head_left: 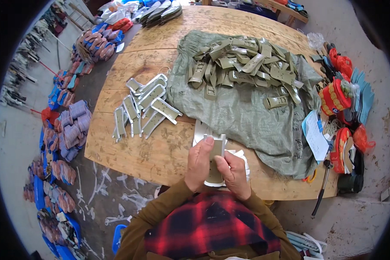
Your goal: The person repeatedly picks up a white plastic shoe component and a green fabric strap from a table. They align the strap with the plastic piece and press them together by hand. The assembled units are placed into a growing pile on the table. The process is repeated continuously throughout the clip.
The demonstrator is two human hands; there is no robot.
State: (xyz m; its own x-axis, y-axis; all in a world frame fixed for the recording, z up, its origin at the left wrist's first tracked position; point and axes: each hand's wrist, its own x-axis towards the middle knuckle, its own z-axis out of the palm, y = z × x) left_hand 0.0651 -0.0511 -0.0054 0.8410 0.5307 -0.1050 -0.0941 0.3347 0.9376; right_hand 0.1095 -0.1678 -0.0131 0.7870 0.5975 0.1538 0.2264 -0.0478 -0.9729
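An olive-green strap-like piece (214, 172) with small holes and a pale edge is held in front of me, near the table's front edge. My left hand (197, 165) is closed on its left side, the thumb lying along the top. On its right side my right hand (235, 174) grips it, with the thumb pressed on its face. Under and beside my hands lie white strips (240, 155), partly hidden. To the left are several olive pieces with white edging (151, 96). Farther off, a heap of olive pieces (251, 65) rests on a green woven sack (216, 112).
The wooden table (130, 154) carries dark flat pieces (162, 14) at its far left. At the right stand red bags (334, 99), a written sheet (315, 136) and a black-handled hammer-like tool (323, 186). Bundles of shoe parts (73, 125) and white scraps (136, 200) lie on the floor.
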